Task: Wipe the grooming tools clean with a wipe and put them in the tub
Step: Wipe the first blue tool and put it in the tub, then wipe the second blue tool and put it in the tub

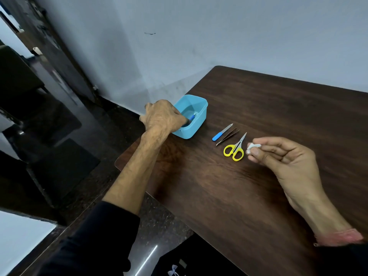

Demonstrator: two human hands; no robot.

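A light blue tub (pixel 196 124) stands near the table's left edge. My left hand (pixel 162 116) reaches over its near rim, fingers down inside and hidden. A small blue-handled tool (pixel 192 117) lies in the tub by those fingers; whether they hold it I cannot tell. To the right on the table lie a blue-handled nail file (pixel 222 132), dark tweezers (pixel 228 138) and yellow-handled scissors (pixel 236 148). My right hand (pixel 286 158) hovers just right of the scissors and pinches a small crumpled white wipe (pixel 252 147) at its fingertips.
The dark wooden table (pixel 258 196) runs along a pale wall at the back. Its left edge drops to a dark speckled floor beside the tub. Dark furniture stands further left.
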